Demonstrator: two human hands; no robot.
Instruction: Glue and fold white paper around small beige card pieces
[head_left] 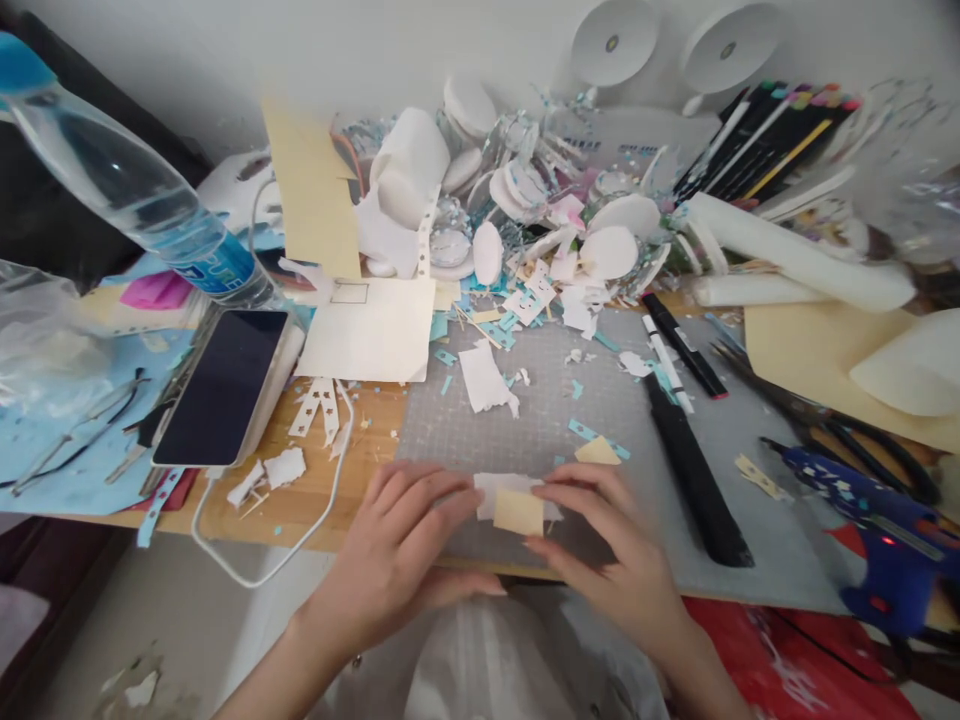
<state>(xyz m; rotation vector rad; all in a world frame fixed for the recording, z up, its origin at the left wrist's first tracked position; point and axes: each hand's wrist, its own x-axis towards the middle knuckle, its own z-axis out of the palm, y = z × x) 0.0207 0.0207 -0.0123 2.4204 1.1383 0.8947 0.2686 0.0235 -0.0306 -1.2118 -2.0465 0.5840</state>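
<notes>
On the front of the grey cutting mat [547, 400] lies a torn scrap of white paper [486, 490], with a small square of pale yellow paper [519, 512] over it. My left hand [412, 530] has its fingers stretched out and the thumb apart, the fingertips touching the white scrap's left edge. My right hand [607, 540] holds the yellow square at its right side, index finger at the upper corner and thumb at the lower one. Just beyond this hand are another yellow scrap [598, 451] and a blue punched paper strip [592, 436].
A blue glue gun [892, 530] with a red light, scissors [870, 450], a long black object [694, 480] and markers [682, 345] lie right. Left are a phone [225, 390] with its cable and a water bottle [150, 190]. White discs and tinsel [517, 190] crowd the back.
</notes>
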